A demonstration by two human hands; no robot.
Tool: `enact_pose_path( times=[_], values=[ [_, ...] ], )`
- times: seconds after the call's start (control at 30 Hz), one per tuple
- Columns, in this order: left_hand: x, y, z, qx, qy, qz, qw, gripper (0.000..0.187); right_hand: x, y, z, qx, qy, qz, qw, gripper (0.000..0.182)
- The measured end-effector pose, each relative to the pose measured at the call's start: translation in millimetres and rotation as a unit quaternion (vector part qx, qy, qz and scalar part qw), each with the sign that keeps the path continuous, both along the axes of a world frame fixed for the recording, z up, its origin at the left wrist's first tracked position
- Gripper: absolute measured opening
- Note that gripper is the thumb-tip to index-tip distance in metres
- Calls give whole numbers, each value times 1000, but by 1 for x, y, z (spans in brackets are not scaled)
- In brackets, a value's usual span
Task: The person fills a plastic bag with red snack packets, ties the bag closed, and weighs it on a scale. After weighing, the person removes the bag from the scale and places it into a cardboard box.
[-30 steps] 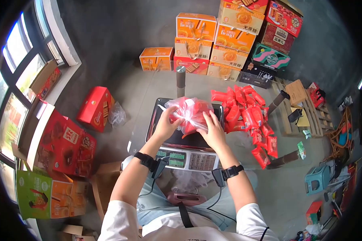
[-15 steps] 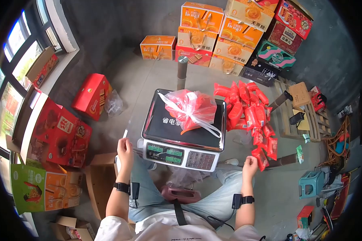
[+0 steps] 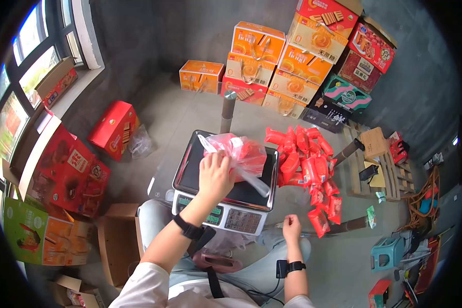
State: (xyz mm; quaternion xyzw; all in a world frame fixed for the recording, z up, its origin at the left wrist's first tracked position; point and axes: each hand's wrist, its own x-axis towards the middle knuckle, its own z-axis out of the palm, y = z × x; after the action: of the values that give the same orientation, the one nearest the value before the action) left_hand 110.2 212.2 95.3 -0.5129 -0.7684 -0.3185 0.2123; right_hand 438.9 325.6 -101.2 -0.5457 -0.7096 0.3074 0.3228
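A digital scale [image 3: 244,220] stands on a glass table, and a clear plastic bag [image 3: 249,156] with red packets inside lies on its black pan. My left hand [image 3: 215,176] reaches over the scale, its fingers bent against the bag's left side; its fingertips are partly hidden, so its hold on the bag is unclear. My right hand [image 3: 292,226] is closed near the table's front edge, to the right of the scale; nothing is seen in it. Beside the scale on the right lies a loose pile of red packets [image 3: 309,167].
Orange and red gift boxes [image 3: 297,66] are stacked at the back. More red boxes [image 3: 69,169] stand by the window on the left, with an open carton [image 3: 119,241] below them. A wooden pallet [image 3: 382,174] and a blue stool [image 3: 387,255] are at the right.
My left hand has moved from the table's left edge up and right onto the bag. My right hand has shifted left. The view has tilted and shifted slightly.
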Motion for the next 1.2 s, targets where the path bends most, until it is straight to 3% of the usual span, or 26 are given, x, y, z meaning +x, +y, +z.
enact_pose_path(
  times=[0.23, 0.43, 0.5, 0.6, 0.63, 0.7, 0.87, 0.93, 1.1, 1.17, 1.2],
  values=[
    [11, -18, -41, -2, -32, 30, 999, 40, 1, -5, 7, 6, -1, 13, 1000, 12],
    [11, -56, -23, 26, -33, -30, 999, 27, -1, -8, 12, 21, 3, 51, 998, 11],
    [23, -68, -3, 53, -4, -53, 997, 25, -11, -21, 25, -32, 176, -5, 984, 10],
    [37, -81, 5, 57, -4, -73, 996, 23, -38, -55, 59, 62, 246, 18, 967, 10],
    [38, -84, 6, 53, -4, -91, 994, 23, -52, -76, 101, 54, 213, 33, 975, 13],
    [38, -83, 3, 57, 3, -114, 992, 22, -81, -95, 149, 171, 212, 100, 957, 18],
    [49, -85, -1, 54, 13, -149, 987, 19, -134, -102, 210, 274, 146, 264, 913, 45],
    [53, -90, 2, 56, 22, -161, 985, 17, -145, -104, 208, 283, 48, 318, 904, 43],
    [43, -96, -15, 80, -7, -126, 989, 16, -155, -104, 186, 292, 60, 277, 913, 33],
    [43, -96, -17, 102, -2, -48, 994, 18, -156, -104, 186, 304, 53, 265, 914, 31],
    [40, -97, -20, 94, -24, -53, 994, 29, -157, -103, 187, 303, 61, 262, 914, 29]
  ],
)
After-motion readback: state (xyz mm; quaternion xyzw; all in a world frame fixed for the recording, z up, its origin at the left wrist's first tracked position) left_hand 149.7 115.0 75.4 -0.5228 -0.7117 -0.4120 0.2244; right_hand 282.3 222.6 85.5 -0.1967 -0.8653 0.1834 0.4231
